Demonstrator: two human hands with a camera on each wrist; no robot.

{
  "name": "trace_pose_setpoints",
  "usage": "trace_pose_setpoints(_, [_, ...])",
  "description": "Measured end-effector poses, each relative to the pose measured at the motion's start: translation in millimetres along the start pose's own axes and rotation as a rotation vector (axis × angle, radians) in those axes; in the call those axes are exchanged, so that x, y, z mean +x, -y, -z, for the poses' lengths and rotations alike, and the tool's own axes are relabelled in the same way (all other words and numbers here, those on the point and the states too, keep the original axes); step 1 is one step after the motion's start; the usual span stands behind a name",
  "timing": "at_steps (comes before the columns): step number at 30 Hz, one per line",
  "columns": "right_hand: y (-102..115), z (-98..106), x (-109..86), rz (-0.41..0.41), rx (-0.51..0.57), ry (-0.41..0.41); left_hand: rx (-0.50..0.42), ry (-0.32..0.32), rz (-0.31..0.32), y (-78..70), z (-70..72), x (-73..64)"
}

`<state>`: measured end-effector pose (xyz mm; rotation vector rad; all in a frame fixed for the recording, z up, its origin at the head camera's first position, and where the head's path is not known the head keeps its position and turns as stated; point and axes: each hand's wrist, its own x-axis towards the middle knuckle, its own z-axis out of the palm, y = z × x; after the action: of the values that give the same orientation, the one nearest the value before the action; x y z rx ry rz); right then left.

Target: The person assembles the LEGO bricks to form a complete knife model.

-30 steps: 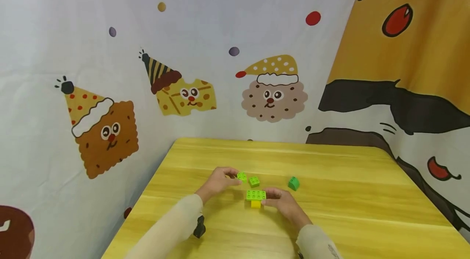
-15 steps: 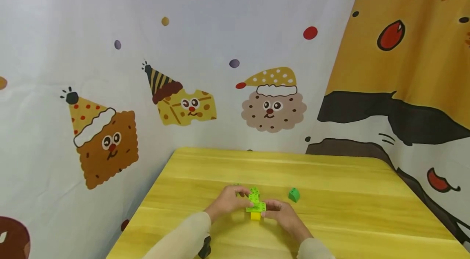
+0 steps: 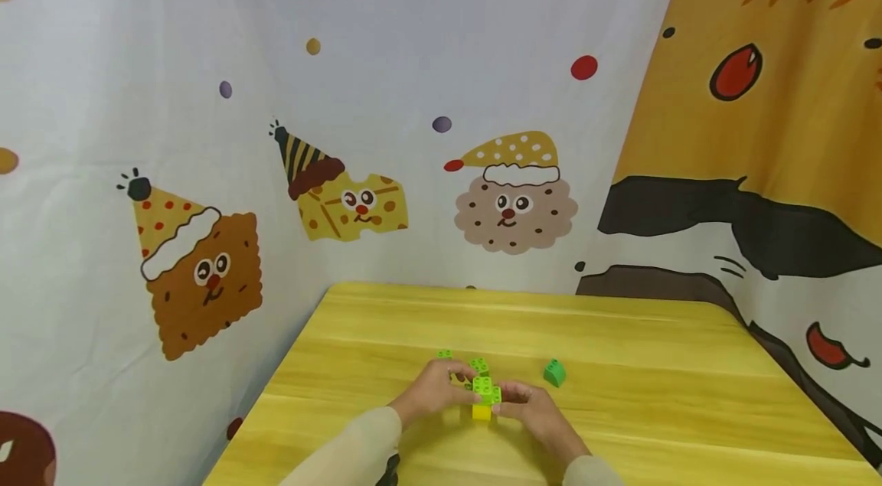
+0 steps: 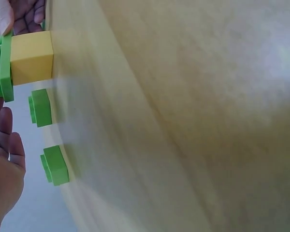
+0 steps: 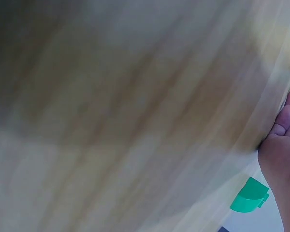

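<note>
My left hand (image 3: 434, 392) pinches a small light green building brick (image 3: 482, 385) by its side. That brick sits on or just over a wider light green brick (image 3: 497, 395); whether it is pressed down I cannot tell. Under the wider brick is a yellow block (image 3: 481, 412), seen larger in the left wrist view as a plain yellow block (image 4: 32, 57). My right hand (image 3: 541, 415) grips the right end of the wider brick between thumb and fingers. In the right wrist view only part of the right hand (image 5: 282, 154) shows at the edge.
Two loose light green bricks (image 4: 40, 107) (image 4: 55, 165) stand on the wooden table (image 3: 634, 363) behind the left hand. A darker green curved brick (image 3: 554, 373) lies behind the right hand. A printed cloth (image 3: 386, 73) hangs at the table's back and sides.
My left hand has carried the small light green brick right and toward me, onto the wider brick. The right hand keeps its grip there. The head view has tilted up slightly.
</note>
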<state>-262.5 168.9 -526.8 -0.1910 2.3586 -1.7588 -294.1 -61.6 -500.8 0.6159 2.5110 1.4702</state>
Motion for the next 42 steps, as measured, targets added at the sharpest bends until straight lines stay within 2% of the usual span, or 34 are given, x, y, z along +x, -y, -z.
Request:
trace_pose_setpoints(10, [-2.3,-0.5,0.2,-0.010,0.001,0.006,-0.080,0.005,-0.005,3.2,-3.0,-3.1])
trace_pose_setpoints(19, [-1.2,2.1,2.0,-0.022,0.000,0.007,0.014,0.007,-0.029,-2.8,-2.1,-0.9])
trace_pose_setpoints(33, [1.2,3.0,5.0,-0.046,0.020,0.009,0.029,0.015,-0.080,1.8,-1.4,0.8])
trace_pose_setpoints(38, [1.4,2.0,4.6,-0.033,0.012,-0.003,-0.003,0.010,-0.051,4.8,0.5,-1.6])
trace_pose_setpoints(42, [2.4,2.6,3.9,-0.026,0.006,-0.024,-0.076,-0.022,-0.013,7.4,12.3,0.6])
